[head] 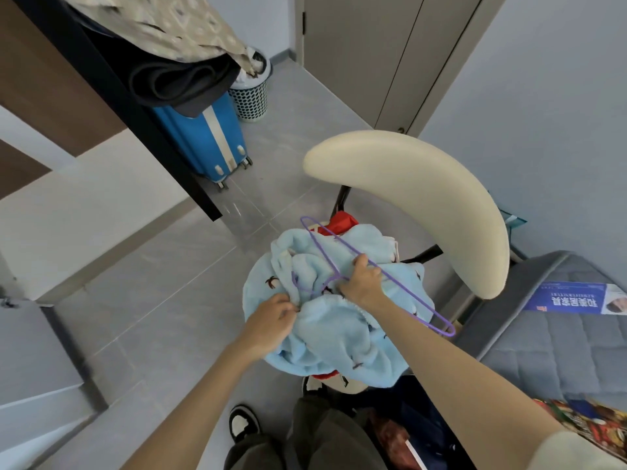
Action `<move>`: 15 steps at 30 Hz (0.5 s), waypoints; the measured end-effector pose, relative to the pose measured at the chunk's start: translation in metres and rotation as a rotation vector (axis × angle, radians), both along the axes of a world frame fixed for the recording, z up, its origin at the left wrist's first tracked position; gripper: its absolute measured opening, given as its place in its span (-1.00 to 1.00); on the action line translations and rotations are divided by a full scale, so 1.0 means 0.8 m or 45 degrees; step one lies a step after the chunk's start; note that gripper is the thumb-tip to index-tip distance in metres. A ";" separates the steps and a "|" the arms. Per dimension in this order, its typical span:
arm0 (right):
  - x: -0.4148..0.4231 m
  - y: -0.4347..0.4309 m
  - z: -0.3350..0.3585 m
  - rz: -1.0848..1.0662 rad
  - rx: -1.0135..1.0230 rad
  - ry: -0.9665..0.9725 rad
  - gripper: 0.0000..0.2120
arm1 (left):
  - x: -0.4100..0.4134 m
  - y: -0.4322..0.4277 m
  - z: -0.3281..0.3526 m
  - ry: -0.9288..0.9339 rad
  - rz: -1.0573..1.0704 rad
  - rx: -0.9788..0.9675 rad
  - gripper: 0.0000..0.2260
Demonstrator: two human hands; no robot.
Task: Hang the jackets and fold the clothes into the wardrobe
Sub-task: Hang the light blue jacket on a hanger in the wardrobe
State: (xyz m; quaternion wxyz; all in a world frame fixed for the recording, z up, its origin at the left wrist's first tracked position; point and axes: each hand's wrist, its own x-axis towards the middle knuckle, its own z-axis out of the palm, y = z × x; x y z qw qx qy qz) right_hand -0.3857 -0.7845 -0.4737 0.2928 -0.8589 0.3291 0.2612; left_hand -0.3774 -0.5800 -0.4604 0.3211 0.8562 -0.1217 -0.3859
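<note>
purple wire is what my right grip (363, 281) has: the fingers are curled round the coat hanger (417, 305) at its neck, where the two arms meet the hook, and the knuckles sit down into the fleece beneath. my left grip (274, 322) is just beside it, lower and to the left, pinching a fold of the light blue fleece jacket (339, 334) between thumb and fingertips. i take that fold for a collar or a front edge, but i cannot tell which.

what the coming move turns on is how the hanger lies over the jacket. its long axis runs on a diagonal. one end points up and away toward the red garment (342, 223) at the back of the pile. the other points down and right, past the jacket's edge toward the bed (559, 351). the hook curls out toward my left grip. the jacket is bunched on the seat of the cream-backed chair (424, 205), under the hanger and not yet on it. by my reckoning the left grip, nearer the cloth's edge, should open a shoulder, and one hanger end should be fed in along that diagonal.

the wardrobe (135, 106) stands well apart, up and to the left, with garments in it.
</note>
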 end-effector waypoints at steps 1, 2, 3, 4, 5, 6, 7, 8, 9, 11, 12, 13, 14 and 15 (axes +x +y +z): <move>-0.002 -0.003 -0.005 -0.039 0.036 0.029 -0.26 | 0.002 0.000 0.000 0.018 0.003 0.021 -0.70; -0.004 -0.006 -0.009 -0.080 0.075 0.062 -0.21 | 0.003 0.000 0.001 0.034 0.008 0.033 -0.69; -0.006 -0.011 -0.011 -0.104 0.101 0.092 -0.24 | 0.005 0.000 0.002 0.037 0.004 0.043 -0.69; -0.008 -0.015 -0.011 -0.104 0.107 0.111 -0.36 | 0.008 -0.001 0.003 0.012 -0.009 0.053 -0.69; -0.009 -0.020 -0.010 -0.088 0.098 0.098 -0.50 | 0.011 -0.001 0.005 -0.045 -0.017 0.048 -0.69; -0.010 -0.024 -0.007 -0.073 0.095 0.060 -0.61 | 0.015 -0.002 0.007 -0.126 0.000 0.026 -0.68; -0.011 -0.027 -0.001 -0.059 0.105 0.007 -0.66 | 0.019 -0.003 0.008 -0.217 0.051 -0.007 -0.69; -0.012 -0.031 0.008 -0.044 0.126 -0.050 -0.69 | 0.023 -0.006 0.010 -0.299 0.131 -0.035 -0.71; -0.013 -0.036 0.018 -0.027 0.160 -0.112 -0.72 | 0.027 -0.009 0.012 -0.358 0.224 -0.056 -0.75; -0.017 -0.047 0.044 -0.017 0.268 -0.227 -0.77 | 0.037 -0.018 0.018 -0.430 0.354 -0.089 -0.78; -0.020 -0.052 0.060 -0.005 0.324 -0.267 -0.77 | 0.044 -0.024 0.021 -0.480 0.359 -0.100 -0.72; -0.024 -0.058 0.076 0.018 0.386 -0.302 -0.77 | 0.053 -0.030 0.022 -0.527 0.326 -0.099 -0.64; -0.028 -0.063 0.093 0.051 0.459 -0.334 -0.79 | 0.061 -0.037 0.023 -0.549 0.276 -0.087 -0.55; -0.033 -0.067 0.110 0.093 0.534 -0.364 -0.82 | 0.070 -0.045 0.024 -0.545 0.222 -0.064 -0.47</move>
